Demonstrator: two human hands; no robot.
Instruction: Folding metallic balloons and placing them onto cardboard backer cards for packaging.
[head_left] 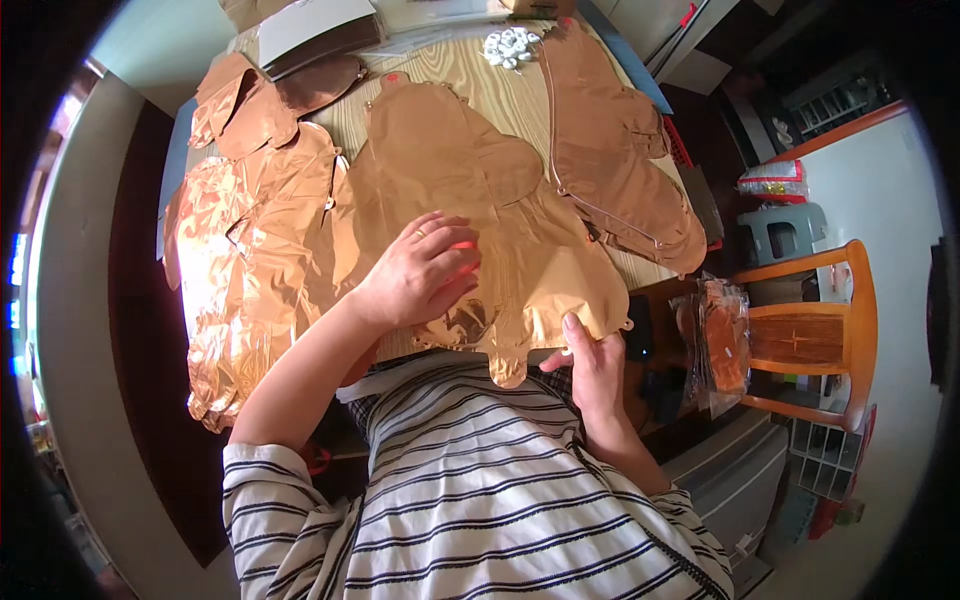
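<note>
A flat, uninflated copper-coloured foil balloon (430,160) lies in front of me on the table, its lower end with a small tab hanging past the near edge. My right hand (597,372) grips its lower right corner, thumb on top and fingers underneath. My left hand (425,268) is over the balloon's middle, fingers curled around a small red object (462,262) that is mostly hidden, so its kind cannot be told. Left of it lies a shiny, crinkled heap of similar foil balloons (255,270). More foil balloons (610,150) lie stacked to the right.
Small white looped pieces (511,47) are piled at the table's far side. A white-topped stack (318,35) sits far left. Beyond the wooden table's (480,85) right edge stand a wooden chair (850,340), bagged copper-coloured pieces (722,340) and a grey stool (785,232).
</note>
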